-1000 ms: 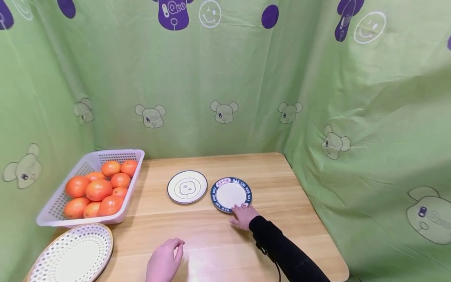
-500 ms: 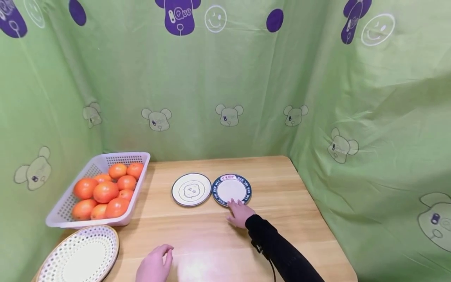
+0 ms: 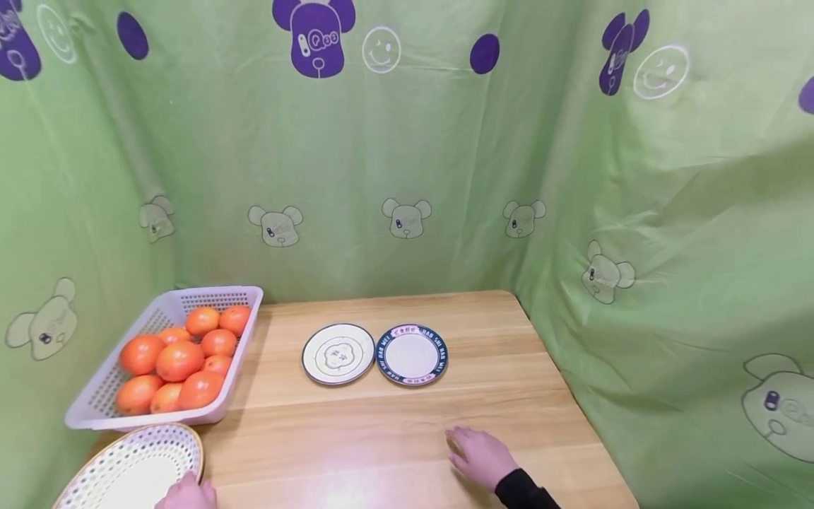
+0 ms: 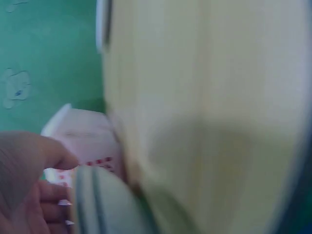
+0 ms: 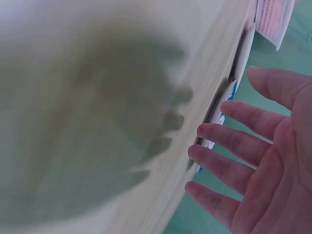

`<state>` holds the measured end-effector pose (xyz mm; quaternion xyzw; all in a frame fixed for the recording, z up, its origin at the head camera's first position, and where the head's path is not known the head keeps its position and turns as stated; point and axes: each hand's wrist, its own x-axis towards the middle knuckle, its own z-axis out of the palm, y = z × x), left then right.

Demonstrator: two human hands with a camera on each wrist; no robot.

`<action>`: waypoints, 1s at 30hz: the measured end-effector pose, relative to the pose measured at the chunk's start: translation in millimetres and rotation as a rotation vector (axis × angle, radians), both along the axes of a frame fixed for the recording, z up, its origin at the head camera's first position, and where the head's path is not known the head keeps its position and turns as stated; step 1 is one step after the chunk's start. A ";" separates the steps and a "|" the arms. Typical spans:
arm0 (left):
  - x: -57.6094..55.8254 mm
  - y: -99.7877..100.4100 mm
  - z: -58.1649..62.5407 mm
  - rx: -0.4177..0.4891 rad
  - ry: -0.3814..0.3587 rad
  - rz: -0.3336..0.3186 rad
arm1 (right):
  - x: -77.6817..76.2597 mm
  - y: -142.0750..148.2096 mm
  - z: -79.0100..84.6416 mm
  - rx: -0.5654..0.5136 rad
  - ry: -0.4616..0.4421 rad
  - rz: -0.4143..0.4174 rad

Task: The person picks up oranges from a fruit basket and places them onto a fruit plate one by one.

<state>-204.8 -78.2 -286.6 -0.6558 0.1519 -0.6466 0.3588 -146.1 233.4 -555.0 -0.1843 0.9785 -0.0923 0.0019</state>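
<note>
In the head view my left hand [image 3: 189,493] is at the near-right rim of a large white plate [image 3: 136,466] with rows of dots and a tan edge. The left wrist view has the thumb [image 4: 61,156] and fingers right at the rim of this plate [image 4: 109,202], on its upper side. My right hand [image 3: 481,457] is over the front right of the table, holding nothing; its fingers are spread in the right wrist view. Beyond it lie a small blue-rimmed plate [image 3: 412,355] and a white plate with a thin dark rim [image 3: 311,357], side by side.
A lilac perforated basket [image 3: 244,353] with several orange-red round fruits [image 3: 179,361] stands at the left, just behind the large plate. Green printed curtain [image 3: 356,254] encloses the wooden table [image 3: 356,431] at the back and sides.
My right hand has let go of the blue-rimmed plate and drawn back toward the front right. My left hand has moved left to the large plate. The blue-rimmed plate was turned slightly.
</note>
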 end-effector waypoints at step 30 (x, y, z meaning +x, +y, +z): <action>-18.0 -8.3 -10.5 -0.097 0.122 0.012 | 4.6 10.3 7.0 -0.092 0.010 -0.091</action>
